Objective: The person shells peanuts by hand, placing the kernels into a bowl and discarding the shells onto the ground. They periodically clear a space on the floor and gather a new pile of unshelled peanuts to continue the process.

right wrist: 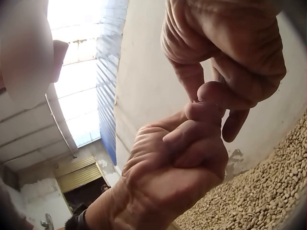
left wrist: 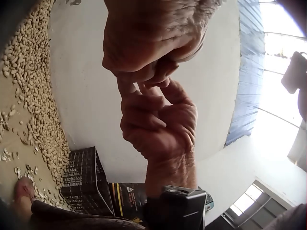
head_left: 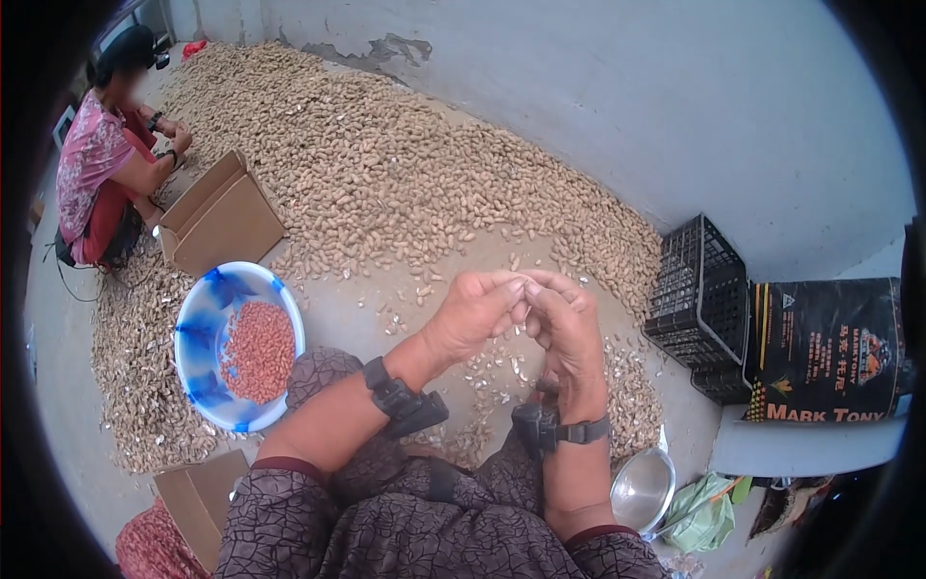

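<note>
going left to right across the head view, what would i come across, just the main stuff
Crouching person in a pink patterned top → round blue-and-white basin → bare left hand → bare right hand → black slatted plastic crate → black bag printed "Mark Tony"

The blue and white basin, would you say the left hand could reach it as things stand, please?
Probably yes: the basin stands by the left knee and nothing covers its kernels, though the left hand meets the right hand at the fingertips.
</note>
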`<state>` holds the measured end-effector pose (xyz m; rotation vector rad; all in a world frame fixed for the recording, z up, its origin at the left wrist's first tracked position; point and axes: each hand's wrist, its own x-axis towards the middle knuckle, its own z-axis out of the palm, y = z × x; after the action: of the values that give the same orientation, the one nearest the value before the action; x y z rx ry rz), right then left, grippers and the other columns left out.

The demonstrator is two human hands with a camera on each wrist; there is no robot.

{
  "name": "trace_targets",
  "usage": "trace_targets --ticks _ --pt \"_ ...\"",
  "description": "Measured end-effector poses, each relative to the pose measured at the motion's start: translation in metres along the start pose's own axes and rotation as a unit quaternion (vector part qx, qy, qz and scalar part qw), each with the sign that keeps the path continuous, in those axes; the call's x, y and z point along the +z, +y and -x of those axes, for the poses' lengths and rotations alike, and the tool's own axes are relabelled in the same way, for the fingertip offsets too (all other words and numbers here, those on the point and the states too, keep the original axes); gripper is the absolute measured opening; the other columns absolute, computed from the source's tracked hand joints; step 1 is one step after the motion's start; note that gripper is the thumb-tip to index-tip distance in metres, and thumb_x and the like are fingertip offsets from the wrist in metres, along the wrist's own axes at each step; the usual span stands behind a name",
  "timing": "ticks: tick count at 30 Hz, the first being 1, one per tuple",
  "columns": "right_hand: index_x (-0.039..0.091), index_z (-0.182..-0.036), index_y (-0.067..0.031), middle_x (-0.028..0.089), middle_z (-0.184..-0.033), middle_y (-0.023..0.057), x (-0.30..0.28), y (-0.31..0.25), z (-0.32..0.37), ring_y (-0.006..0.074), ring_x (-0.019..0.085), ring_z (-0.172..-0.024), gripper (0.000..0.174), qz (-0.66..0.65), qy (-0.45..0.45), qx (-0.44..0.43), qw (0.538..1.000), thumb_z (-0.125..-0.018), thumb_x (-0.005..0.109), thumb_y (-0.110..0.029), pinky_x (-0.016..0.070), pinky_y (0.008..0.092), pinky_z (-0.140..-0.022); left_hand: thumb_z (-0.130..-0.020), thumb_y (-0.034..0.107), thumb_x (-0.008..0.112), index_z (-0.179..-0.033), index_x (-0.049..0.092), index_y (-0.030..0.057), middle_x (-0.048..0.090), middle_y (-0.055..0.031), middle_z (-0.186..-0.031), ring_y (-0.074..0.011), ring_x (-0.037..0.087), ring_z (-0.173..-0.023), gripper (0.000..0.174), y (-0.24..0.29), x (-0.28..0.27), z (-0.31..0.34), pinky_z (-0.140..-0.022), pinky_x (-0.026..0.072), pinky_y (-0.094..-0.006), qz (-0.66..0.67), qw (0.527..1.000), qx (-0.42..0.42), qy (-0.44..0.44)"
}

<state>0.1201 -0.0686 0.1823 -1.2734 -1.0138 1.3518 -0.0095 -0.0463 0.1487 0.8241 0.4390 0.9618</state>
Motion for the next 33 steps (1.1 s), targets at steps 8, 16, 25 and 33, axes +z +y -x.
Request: trace_targets --ticks 8,16,25,33 --pt "0.059 -0.083 0.0031 0.054 -0.056 0.0031 -0.008 -0.013 0.007 0.0035 0.042 -0.04 0.018 0.026 -0.019 0.038 0.999 -0.074 0.048 -0.007 0.0266 0.0155 -0.034 -0.085 0.009 0.045 -0.086 0.06 -0.0018 0.053 -0.0035 -0.058 -0.0089 0.049 -0.051 0.018 -0.001 0.004 0.002 -0.047 0.039 -0.0234 -0.361 0.915 0.179 0.009" --pt "0.057 -0.079 0.0033 0.051 -0.054 0.0039 0.006 0.009 0.001 0.0044 0.039 -0.038 0.017 -0.005 0.069 0.039 0.997 -0.072 0.042 -0.003 0.0268 0.0173 -0.033 -0.085 0.008 0.042 -0.076 0.054 -0.0024 0.053 -0.0093 -0.058 -0.0154 0.053 -0.053 0.018 -0.031 0.004 -0.004 -0.05 0.0416 -0.0293 -0.44 0.861 0.231 0.108" --pt "0.056 -0.084 0.0044 0.054 -0.063 0.0052 0.007 0.008 0.004 0.005 0.044 -0.046 0.014 -0.065 0.081 0.011 0.995 -0.074 0.047 -0.001 0.0308 0.0172 -0.036 -0.09 0.017 0.039 -0.076 0.053 0.0001 0.05 -0.0018 -0.058 -0.008 0.046 -0.049 0.026 -0.033 0.002 -0.013 -0.044 0.0376 -0.0229 -0.235 0.955 0.131 0.126" --pt "0.057 -0.086 0.0056 0.06 -0.071 0.0067 0.019 0.017 0.004 0.0067 0.054 -0.057 0.013 0.05 0.121 -0.11 0.985 -0.073 0.053 0.002 0.0431 0.02 -0.049 -0.089 0.028 0.043 -0.079 0.053 0.0039 0.047 0.0001 -0.057 -0.0056 0.038 -0.042 0.028 -0.026 -0.002 -0.011 -0.037 0.0267 -0.0183 0.061 0.99 -0.031 0.126"
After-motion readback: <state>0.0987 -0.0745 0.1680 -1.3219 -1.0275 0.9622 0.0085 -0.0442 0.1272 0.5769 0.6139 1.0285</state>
